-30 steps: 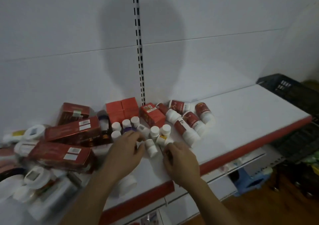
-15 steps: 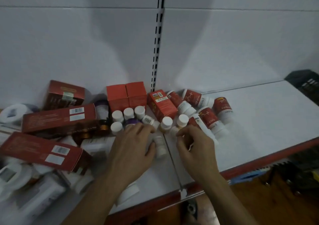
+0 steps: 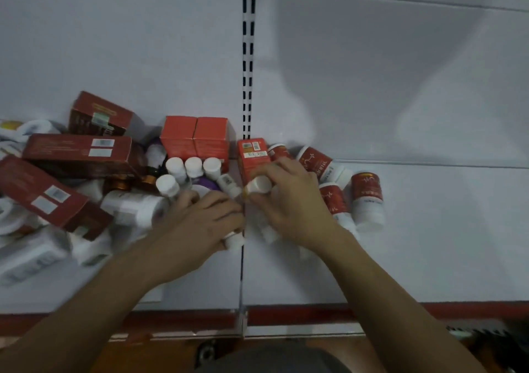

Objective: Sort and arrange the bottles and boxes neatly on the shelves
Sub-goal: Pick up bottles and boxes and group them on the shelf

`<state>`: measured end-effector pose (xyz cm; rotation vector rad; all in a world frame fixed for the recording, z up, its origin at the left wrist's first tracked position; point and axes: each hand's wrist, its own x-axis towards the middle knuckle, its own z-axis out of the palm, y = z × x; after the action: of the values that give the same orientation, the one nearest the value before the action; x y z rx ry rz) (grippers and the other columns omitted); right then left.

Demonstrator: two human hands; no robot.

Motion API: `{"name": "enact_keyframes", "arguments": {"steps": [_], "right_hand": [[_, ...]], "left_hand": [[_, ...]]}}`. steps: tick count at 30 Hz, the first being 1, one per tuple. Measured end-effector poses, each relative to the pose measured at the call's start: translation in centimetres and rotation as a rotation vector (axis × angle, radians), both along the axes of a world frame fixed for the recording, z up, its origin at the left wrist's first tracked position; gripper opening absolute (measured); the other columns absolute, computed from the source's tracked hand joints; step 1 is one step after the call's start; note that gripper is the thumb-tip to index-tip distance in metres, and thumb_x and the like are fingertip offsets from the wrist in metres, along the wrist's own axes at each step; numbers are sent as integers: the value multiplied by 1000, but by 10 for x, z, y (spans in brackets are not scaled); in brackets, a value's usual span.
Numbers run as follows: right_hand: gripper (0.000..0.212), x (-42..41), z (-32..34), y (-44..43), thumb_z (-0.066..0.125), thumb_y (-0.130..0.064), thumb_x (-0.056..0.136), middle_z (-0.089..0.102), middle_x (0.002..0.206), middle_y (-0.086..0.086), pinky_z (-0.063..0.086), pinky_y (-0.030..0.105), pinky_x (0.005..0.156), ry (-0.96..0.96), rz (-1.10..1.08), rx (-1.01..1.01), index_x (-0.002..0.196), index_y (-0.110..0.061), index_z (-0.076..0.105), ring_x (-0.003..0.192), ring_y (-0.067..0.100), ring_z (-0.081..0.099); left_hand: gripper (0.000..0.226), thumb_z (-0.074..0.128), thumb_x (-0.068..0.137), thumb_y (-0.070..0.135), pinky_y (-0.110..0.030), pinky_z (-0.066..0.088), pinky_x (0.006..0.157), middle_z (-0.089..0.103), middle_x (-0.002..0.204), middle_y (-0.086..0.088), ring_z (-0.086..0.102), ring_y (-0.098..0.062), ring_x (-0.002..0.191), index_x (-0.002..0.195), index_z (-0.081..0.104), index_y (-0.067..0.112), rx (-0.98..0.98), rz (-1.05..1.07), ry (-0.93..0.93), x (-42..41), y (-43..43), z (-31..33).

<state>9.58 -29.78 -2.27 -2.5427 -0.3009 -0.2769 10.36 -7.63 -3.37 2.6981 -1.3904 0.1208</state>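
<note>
left hand [image 3: 200,218] palm-down, curled over small bottle [image 3: 235,239] at shelf [image 3: 429,244] seam | right hand [image 3: 289,201] pinches white-capped bottle [image 3: 259,185] beside orange box [image 3: 252,160] | orange boxes: 3 | upright small bottles behind: 4

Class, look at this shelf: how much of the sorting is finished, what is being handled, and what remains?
Done: two orange boxes stand together at the back, small white-capped bottles upright before them. In hand: the right hand grips a small white-capped bottle; the left hand covers another. Left: dark red boxes heaped left, red-labelled bottles lying down.
</note>
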Motion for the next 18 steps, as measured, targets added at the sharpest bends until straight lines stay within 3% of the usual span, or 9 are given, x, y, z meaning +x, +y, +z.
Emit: {"name": "enact_keyframes", "arguments": {"steps": [2,4,6,8,10,12,15,18], "right_hand": [[24,-6,11,-18,70,-32,90,59,109,-12,44,27,91,-45,-28,263,112,-25,62,104,9,53],[22,-17,21,-41,72,-25,88,61,105,-15,45,17,84,-58,-108,461,108,-25,63,100,5,57],[20,-32,22,-71,74,-24,87,63,103,-15,50,20,79,-85,-210,560,104,-28,64,98,8,61],[22,-48,17,-105,77,-24,85,65,102,-13,52,25,74,-168,-327,598,103,-28,66,91,12,64],[23,-64,13,-142,80,-23,84,65,100,-8,52,28,68,-235,-456,617,104,-26,67,82,15,64],[25,-76,11,-177,82,-22,82,66,100,-6,52,26,66,-199,-556,602,103,-27,69,77,15,64],[28,-87,2,-228,83,-24,79,64,99,-12,51,19,66,-66,-600,448,103,-30,70,75,9,64],[33,-91,-11,-268,82,-25,81,62,102,-11,53,22,70,19,-631,270,111,-29,69,74,4,63]], "left_hand": [[31,75,79,37,-27,23,84,60,103,18,50,-10,102,97,51,37,7,-42,-1,1,-2,2],[34,78,79,41,-22,22,83,56,96,22,50,-5,94,99,50,39,-27,-9,17,1,-3,11],[42,80,82,41,-19,33,80,56,102,26,54,0,95,111,50,44,-170,127,107,-7,-14,26],[35,69,89,44,-12,41,75,59,108,32,56,7,100,118,49,50,-418,249,228,-20,-46,45],[29,65,89,41,-9,44,78,61,111,32,57,8,105,115,54,47,-649,289,328,-29,-95,58],[28,70,90,32,-20,47,84,64,110,24,60,-1,105,114,59,39,-702,236,390,-30,-151,63],[26,72,87,23,-33,48,81,64,101,14,61,-8,94,109,58,27,-588,67,359,-13,-230,60],[23,70,87,21,-40,49,79,61,97,6,58,-16,88,106,57,21,-414,-63,335,12,-295,50]]}}
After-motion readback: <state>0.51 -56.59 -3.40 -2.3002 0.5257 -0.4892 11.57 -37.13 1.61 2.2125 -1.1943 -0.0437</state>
